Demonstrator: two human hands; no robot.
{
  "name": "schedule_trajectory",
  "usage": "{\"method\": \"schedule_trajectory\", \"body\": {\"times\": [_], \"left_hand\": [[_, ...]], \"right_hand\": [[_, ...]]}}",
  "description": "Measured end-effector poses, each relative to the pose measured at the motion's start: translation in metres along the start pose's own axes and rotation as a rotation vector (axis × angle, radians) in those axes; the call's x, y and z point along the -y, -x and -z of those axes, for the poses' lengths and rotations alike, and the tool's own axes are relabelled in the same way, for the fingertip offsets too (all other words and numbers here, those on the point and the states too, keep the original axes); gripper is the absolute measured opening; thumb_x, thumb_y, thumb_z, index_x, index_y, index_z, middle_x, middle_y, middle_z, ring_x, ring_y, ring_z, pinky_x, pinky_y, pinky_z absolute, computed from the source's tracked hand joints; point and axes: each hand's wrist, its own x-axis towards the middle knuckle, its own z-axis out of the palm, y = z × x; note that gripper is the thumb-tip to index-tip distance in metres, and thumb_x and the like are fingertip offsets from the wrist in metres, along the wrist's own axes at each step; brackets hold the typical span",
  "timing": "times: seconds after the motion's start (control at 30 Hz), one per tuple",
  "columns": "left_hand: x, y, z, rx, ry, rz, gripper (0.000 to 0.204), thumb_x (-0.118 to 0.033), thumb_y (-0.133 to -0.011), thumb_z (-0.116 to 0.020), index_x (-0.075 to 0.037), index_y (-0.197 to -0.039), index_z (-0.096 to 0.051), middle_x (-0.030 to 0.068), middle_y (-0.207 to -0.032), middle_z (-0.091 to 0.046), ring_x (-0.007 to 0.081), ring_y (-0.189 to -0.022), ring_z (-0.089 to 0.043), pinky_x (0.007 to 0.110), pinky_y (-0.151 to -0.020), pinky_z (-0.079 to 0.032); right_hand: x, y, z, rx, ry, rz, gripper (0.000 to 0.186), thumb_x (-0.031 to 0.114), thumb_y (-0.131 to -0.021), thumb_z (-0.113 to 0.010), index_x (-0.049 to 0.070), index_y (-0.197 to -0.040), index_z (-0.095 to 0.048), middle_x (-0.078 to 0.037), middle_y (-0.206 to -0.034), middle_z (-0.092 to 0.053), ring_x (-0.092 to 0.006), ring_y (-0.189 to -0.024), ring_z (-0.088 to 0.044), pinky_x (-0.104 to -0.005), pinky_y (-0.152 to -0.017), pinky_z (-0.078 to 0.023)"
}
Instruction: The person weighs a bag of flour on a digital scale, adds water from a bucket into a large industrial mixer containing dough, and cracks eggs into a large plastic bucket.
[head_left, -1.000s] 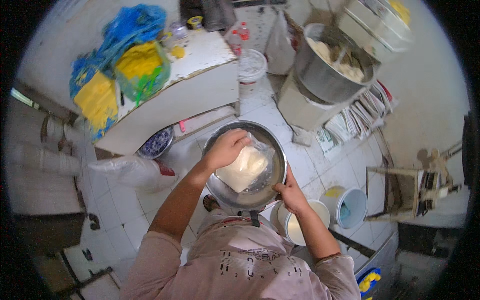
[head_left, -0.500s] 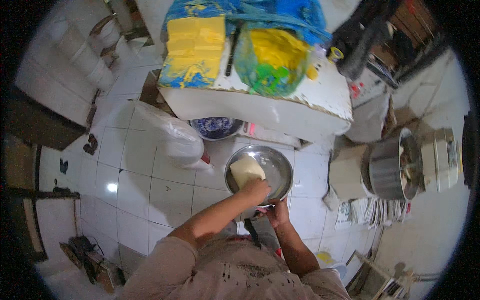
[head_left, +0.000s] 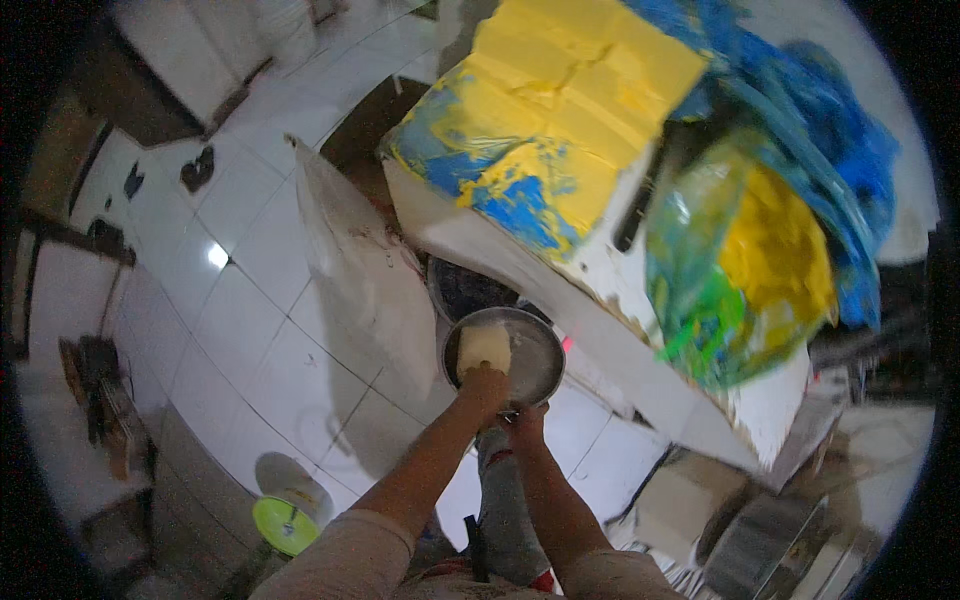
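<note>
My right hand (head_left: 525, 424) grips the near rim of a round metal bowl (head_left: 541, 372), holding it up in front of me. A pale cream, block-like lump (head_left: 484, 346) lies in the left part of the bowl; whether it is dough or something else I cannot tell. Closed against the lump's near edge is my left hand (head_left: 484, 388), its fingertips partly hidden. A thin pale smear coats the bowl's inside. Beyond the bowl, a large yellow slab (head_left: 590, 80) that looks like margarine rests on blue wrapping at the table's corner.
The white table (head_left: 480, 240) also bears a dark knife-like tool (head_left: 645, 190) and a plastic bag (head_left: 770, 260) with a yellow mass and green pieces. A whitish sack (head_left: 365, 270) and dark basin (head_left: 470, 290) stand before it. Lower left is a lime-green lid (head_left: 285, 525); lower right, a large pot (head_left: 760, 545).
My view has swung toward the right and come closer to the table, whose things look larger and tilted. The bowl stays in my right hand, and my left hand stays at the lump.
</note>
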Motion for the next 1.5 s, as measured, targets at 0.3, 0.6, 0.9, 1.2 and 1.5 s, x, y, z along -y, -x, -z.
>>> {"method": "schedule_trajectory", "body": {"times": [0.3, 0.6, 0.9, 1.2, 1.5], "left_hand": [[0.072, -0.146, -0.113, -0.362, 0.145, 0.326, 0.022, -0.015, -0.077, -0.055, -0.004, -0.091, -0.067, 0.0129, -0.091, -0.065, 0.0320, -0.098, -0.056, 0.052, -0.078, -0.046], [0.083, -0.173, -0.108, -0.371, 0.453, 0.422, 0.024, -0.015, -0.083, -0.050, -0.004, -0.101, -0.061, 0.0161, -0.096, -0.060, 0.0374, -0.095, -0.056, 0.051, -0.080, -0.045], [-0.035, 0.058, -0.075, -0.388, 1.021, 0.420, 0.036, -0.015, -0.084, -0.054, -0.005, -0.118, -0.053, 0.0156, -0.097, -0.059, 0.0336, -0.083, -0.058, 0.047, -0.077, -0.046], [-0.125, 0.324, -0.114, -0.290, 0.927, 1.266, 0.028, -0.027, -0.083, -0.053, -0.010, -0.102, -0.062, 0.0182, -0.092, -0.063, 0.0366, -0.087, -0.061, 0.049, -0.079, -0.048], [-0.171, 0.535, -0.045, -0.892, 0.548, 1.832, 0.028, -0.028, -0.084, -0.060, -0.005, -0.100, -0.062, 0.0163, -0.098, -0.062, 0.0334, -0.090, -0.059, 0.042, -0.080, -0.048]], "right_hand": [[-0.027, -0.180, -0.049, 0.349, -0.287, -0.049, 0.042, 0.029, -0.080, -0.063, 0.012, -0.118, -0.056, -0.013, -0.115, -0.058, -0.0255, -0.108, -0.056, -0.0404, -0.085, -0.050], [-0.072, -0.314, -0.011, 0.423, 1.700, 0.353, 0.051, 0.038, -0.078, -0.061, 0.006, -0.117, -0.054, -0.018, -0.101, -0.063, -0.0362, -0.096, -0.060, -0.0471, -0.082, -0.049], [-0.045, -0.268, -0.022, 0.715, 0.259, -0.083, 0.045, 0.033, -0.082, -0.065, 0.008, -0.116, -0.049, -0.012, -0.105, -0.058, -0.0282, -0.093, -0.057, -0.0376, -0.078, -0.049], [-0.016, -0.116, 0.084, 1.251, 1.510, 1.042, 0.070, 0.023, -0.081, -0.059, -0.003, -0.138, -0.028, -0.018, -0.113, -0.054, -0.0335, -0.117, -0.044, -0.0435, -0.094, -0.039], [0.036, -0.039, 0.058, 1.093, 1.366, -0.399, 0.055, 0.035, -0.083, -0.062, 0.012, -0.129, -0.044, -0.011, -0.114, -0.057, -0.0279, -0.094, -0.057, -0.0421, -0.072, -0.048]]}}
